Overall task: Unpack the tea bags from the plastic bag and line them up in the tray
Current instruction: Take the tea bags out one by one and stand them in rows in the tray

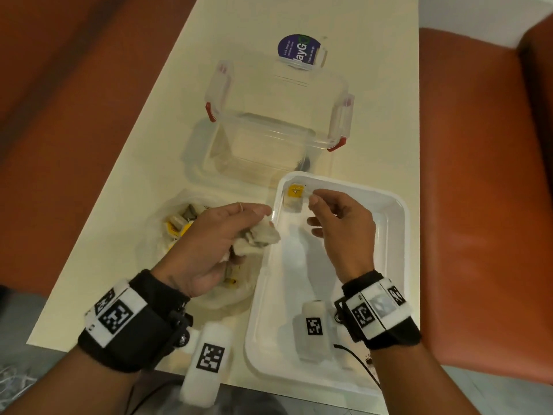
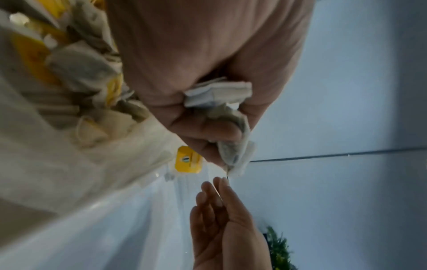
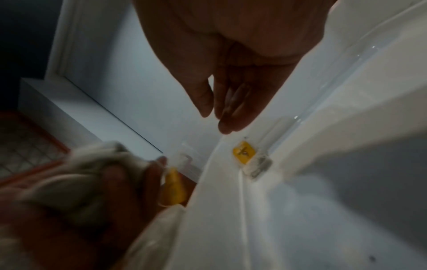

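Gripping tea bags (image 1: 257, 235), left hand (image 1: 209, 238) at tray (image 1: 398, 223) rim; right hand (image 1: 344, 226) fingers loose, empty, above.

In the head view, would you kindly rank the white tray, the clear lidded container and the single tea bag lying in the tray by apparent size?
1. White tray, though it sits nearer the camera.
2. Clear container, somewhat smaller and farther away, so the true order is unsure.
3. Tea bag, clearly smallest.

The head view looks steeply down on the worktop (image 1: 167, 121), while both close wrist views share the tray (image 1: 398, 223) corner.
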